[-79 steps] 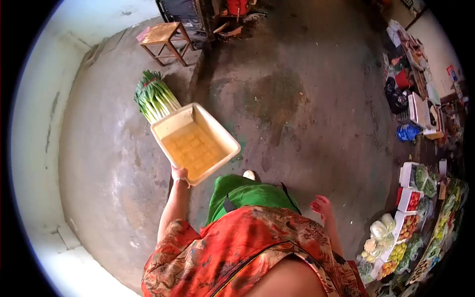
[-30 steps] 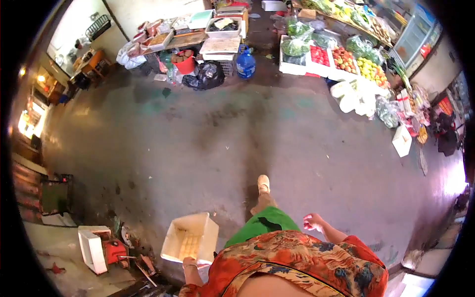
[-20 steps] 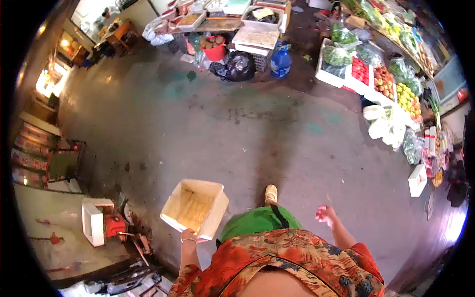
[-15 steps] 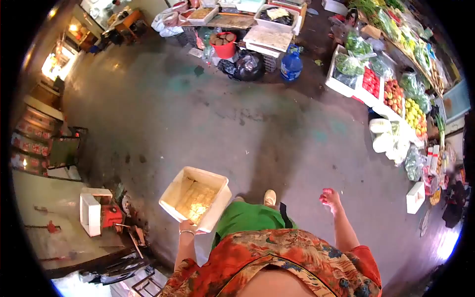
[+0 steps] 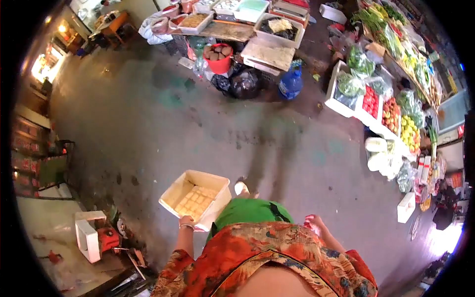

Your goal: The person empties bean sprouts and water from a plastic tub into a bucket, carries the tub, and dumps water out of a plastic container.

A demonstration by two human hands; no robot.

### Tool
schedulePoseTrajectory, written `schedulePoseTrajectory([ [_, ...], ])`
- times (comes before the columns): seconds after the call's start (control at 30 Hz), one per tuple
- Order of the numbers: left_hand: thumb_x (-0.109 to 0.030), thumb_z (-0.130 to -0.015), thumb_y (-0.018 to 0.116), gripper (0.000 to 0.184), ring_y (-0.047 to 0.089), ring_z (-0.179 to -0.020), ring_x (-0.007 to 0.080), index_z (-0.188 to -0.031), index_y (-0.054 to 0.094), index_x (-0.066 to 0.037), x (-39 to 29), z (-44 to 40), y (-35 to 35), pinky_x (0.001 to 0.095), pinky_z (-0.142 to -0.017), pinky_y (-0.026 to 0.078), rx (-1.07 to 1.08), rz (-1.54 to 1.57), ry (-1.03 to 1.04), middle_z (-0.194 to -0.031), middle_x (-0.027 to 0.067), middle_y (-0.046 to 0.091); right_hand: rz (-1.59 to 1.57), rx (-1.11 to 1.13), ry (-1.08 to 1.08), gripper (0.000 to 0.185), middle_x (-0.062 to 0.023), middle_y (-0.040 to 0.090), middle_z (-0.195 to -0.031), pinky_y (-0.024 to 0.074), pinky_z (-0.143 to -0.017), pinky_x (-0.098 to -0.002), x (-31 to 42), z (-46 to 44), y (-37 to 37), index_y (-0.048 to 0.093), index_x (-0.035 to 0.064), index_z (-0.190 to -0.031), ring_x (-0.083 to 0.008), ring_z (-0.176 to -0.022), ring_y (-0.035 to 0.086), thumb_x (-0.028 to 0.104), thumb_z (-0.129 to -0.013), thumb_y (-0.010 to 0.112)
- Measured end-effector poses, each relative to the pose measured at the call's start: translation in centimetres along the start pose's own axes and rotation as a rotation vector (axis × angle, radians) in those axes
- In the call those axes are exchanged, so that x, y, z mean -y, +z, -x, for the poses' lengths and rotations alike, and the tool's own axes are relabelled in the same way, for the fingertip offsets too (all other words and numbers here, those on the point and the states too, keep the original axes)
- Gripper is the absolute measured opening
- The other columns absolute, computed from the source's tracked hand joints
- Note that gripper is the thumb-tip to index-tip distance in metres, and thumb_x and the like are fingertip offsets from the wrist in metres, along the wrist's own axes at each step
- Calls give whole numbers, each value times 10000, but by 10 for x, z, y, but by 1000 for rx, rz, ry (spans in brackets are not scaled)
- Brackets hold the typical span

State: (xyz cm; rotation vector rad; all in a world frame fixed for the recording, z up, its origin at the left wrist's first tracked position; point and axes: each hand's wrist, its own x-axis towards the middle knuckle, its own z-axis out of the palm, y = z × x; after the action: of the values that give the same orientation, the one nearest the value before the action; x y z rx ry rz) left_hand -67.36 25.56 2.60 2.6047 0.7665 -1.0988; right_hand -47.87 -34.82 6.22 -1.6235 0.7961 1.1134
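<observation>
My left hand (image 5: 186,222) is closed on the near rim of a cream-coloured plastic tub (image 5: 214,204), which hangs slightly tilted at my left side. Inside the tub, pale yellow square blocks (image 5: 194,200) that look like tofu lie in rows across the bottom. A bracelet circles my left wrist. On the other side, my right hand (image 5: 313,224) swings free by my hip, its fingers loosely bent and apart, with nothing visible in them. A green apron (image 5: 252,213) covers my front between the hands.
Ahead stands a stall with trays (image 5: 195,22), a red bucket (image 5: 217,58) of brown roundish produce, black bags (image 5: 246,83) and a blue water jug (image 5: 291,81). Vegetables and fruit (image 5: 391,114) line the right. White foam boxes (image 5: 89,240) stand at left on the grey floor (image 5: 148,119).
I have walked forward, so the stall appears nearer. My right hand has swung inward toward my body. The tub stays in my left hand, and the glare on its contents has faded.
</observation>
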Motion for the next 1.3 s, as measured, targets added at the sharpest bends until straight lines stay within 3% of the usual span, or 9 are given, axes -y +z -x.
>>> schedulePoseTrajectory([
  [0.1, -181, -647, 609, 136, 626, -705, 266, -725, 673, -90, 26, -49, -15, 344, -607, 484, -51, 349, -104, -811, 128, 643, -14, -19, -35, 207, -88, 596, -752, 484, -487, -302, 58, -13, 30, 516, 41, -1040, -180, -608, 599, 91, -843, 480],
  [0.47, 1, -602, 561, 133, 560, -601, 238, -725, 544, 48, 10, -119, -144, 387, -519, 467, -226, 298, 49, -622, 101, 527, -7, 138, -178, 232, -86, 583, -754, 474, -499, -277, 236, -60, 103, 501, 21, -1053, -173, -607, 594, 75, -828, 498],
  [0.53, 49, -565, 535, 242, 552, -599, 273, -803, 494, 68, -3, -135, -165, 439, -516, 465, -358, 1822, -543, -666, 113, 502, 44, 124, -70, 228, -82, 579, -744, 472, -482, -275, 250, -87, 102, 500, 23, -1046, -173, -593, 594, 70, -823, 491],
  [0.57, 77, -529, 527, 394, 546, -603, 303, -915, 446, 87, -2, -138, -174, 469, -525, 457, -357, 1935, -416, -722, 147, 495, 55, 124, -49, 226, -85, 583, -741, 470, -467, -273, 259, -100, 101, 498, 24, -1039, -178, -593, 598, 64, -816, 497],
  [0.8, 61, -526, 556, 527, 544, -678, 328, -1021, 375, 52, 2, -196, -218, 482, -527, 449, -494, 1835, -860, -812, 182, 490, -9, 246, -39, 208, -97, 591, -728, 496, -474, -317, 370, -181, 88, 524, 39, -1012, -197, -588, 609, 103, -814, 537],
  [0.83, 49, -548, 553, 485, 545, -668, 329, -1006, 390, 53, 18, -208, -205, 486, -527, 451, -339, 1872, -901, -805, 184, 492, 5, 239, -21, 208, -97, 591, -728, 496, -474, -317, 392, -187, 90, 524, 39, -1012, -197, -588, 609, 103, -814, 537],
  [1.2, 45, -576, 520, 277, 535, -666, 321, -846, 483, 89, 36, -277, -292, 454, -566, 478, -345, 2120, -998, -724, 146, 483, 309, 115, -204, 307, -83, 604, -759, 495, -533, -275, 652, -225, 242, 508, 37, -1089, -172, -652, 613, 119, -796, 550],
  [1.23, 30, -583, 527, 255, 523, -669, 309, -828, 482, 82, 41, -288, -301, 463, -562, 476, -358, 1725, -836, -719, 139, 476, 334, 139, -199, 307, -85, 607, -762, 495, -542, -269, 664, -224, 265, 509, 38, -1090, -171, -665, 614, 122, -797, 548],
  [1.3, 25, -582, 530, 262, 517, -657, 299, -833, 479, 77, 50, -326, -332, 455, -557, 476, -312, 1810, -891, -711, 134, 474, 371, 181, -166, 308, -85, 609, -778, 494, -545, -268, 680, -236, 303, 509, 41, -1093, -168, -667, 614, 124, -798, 544],
])
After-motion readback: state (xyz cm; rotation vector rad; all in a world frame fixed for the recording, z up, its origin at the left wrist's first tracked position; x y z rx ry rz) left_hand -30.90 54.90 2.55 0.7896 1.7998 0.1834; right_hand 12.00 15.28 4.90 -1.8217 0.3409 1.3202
